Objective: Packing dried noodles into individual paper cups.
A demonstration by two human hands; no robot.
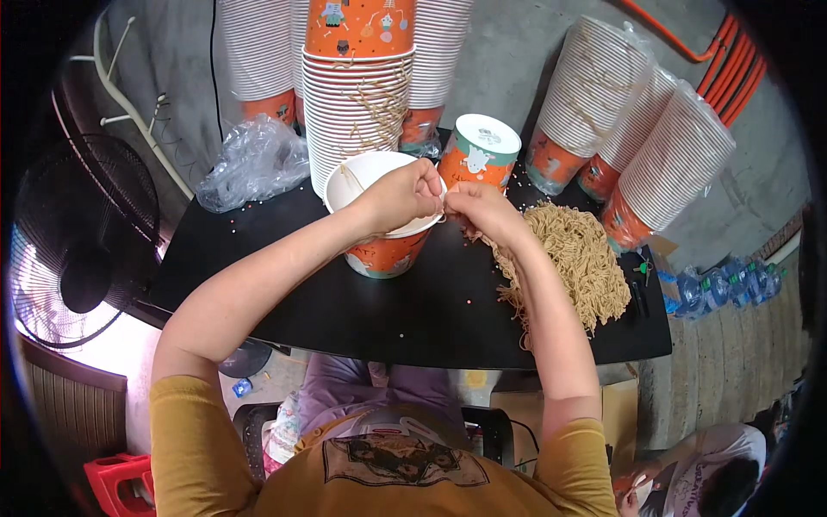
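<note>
A paper bucket with an orange printed wall and a white rim stands upright on the black table before me. My left hand reaches across its mouth, fingertips pinched together at the right side of the rim. My right hand meets it there from outside, thumb and fingers closed. A thin tan cord shows between and just below the fingertips; the fingers hide most of it. Another piece of cord lies against the bucket's inner wall at the left.
A heap of tan cords lies at the right, near keys. Behind stand a tall bucket stack, an upturned bucket and bagged stacks. Crumpled plastic lies left, beside a fan. Another person sits lower right.
</note>
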